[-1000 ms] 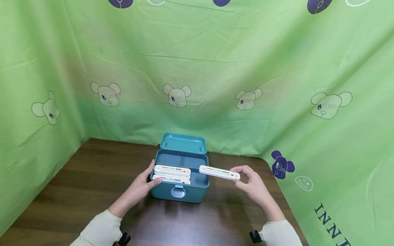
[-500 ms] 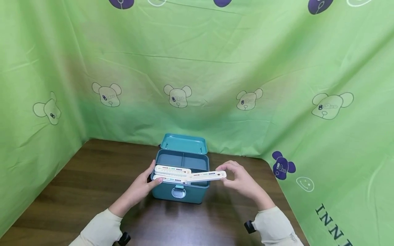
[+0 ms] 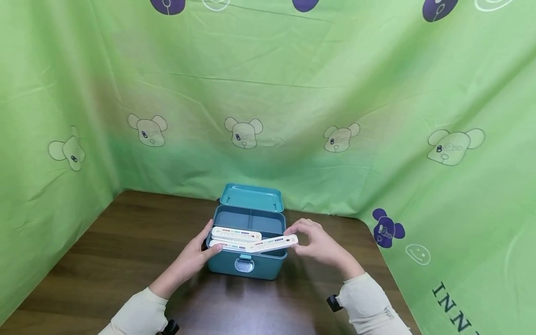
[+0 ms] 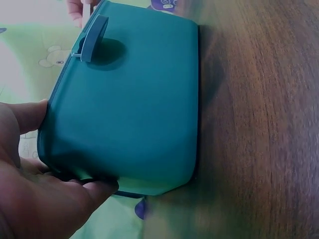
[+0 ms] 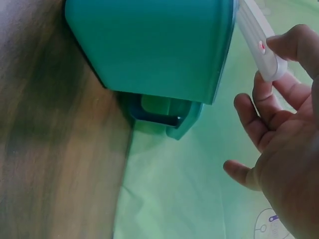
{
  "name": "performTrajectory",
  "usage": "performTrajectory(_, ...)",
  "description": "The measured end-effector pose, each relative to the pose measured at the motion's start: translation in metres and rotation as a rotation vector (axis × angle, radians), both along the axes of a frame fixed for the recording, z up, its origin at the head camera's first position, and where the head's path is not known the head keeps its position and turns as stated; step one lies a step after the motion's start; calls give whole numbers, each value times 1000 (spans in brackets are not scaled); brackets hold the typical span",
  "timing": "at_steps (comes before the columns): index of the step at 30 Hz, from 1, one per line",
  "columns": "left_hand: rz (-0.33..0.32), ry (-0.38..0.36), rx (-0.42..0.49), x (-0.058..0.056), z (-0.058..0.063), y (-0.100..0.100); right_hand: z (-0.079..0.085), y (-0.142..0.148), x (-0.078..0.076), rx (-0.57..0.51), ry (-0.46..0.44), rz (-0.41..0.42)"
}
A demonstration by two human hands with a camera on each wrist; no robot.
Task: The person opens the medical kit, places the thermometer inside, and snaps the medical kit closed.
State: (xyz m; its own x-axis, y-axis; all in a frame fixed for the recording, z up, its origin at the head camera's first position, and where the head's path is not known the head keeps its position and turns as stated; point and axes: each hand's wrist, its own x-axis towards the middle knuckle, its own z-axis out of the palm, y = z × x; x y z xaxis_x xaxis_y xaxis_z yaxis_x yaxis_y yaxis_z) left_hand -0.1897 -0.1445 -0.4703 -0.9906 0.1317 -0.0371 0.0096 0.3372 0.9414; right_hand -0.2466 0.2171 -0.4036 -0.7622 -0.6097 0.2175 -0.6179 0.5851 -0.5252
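Note:
A teal storage box (image 3: 264, 267) stands on the table with its hinged lid (image 3: 251, 198) tipped back. My left hand (image 3: 189, 257) grips the box's left side, its thumb over the front rim and its fingers along the side wall. Between the thumb and fingers of my right hand (image 3: 320, 245) is the right end of a slim white printed case (image 3: 274, 243). That case slants over the right part of the box, its left end down by the other cases. White cases (image 3: 236, 233) of the same kind lie in the left part of the box.
Behind the cases, the box has a divided rear section (image 3: 268, 223). A metal-looking latch (image 3: 244, 265) hangs on its front, and a handle (image 5: 154, 119) shows in the right wrist view. Green printed cloth (image 3: 293, 163) surrounds the brown wooden table (image 3: 138, 232).
My right hand has moved left with the white case, from beyond the box's right side to over it. The case's left end has come down. My left hand has kept its place.

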Motion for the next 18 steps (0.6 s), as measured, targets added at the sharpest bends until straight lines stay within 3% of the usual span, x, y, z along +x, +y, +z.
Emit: performTrajectory(18,7,-10,2,-1,-1,-1,9,-8,-9,95,-88,145)
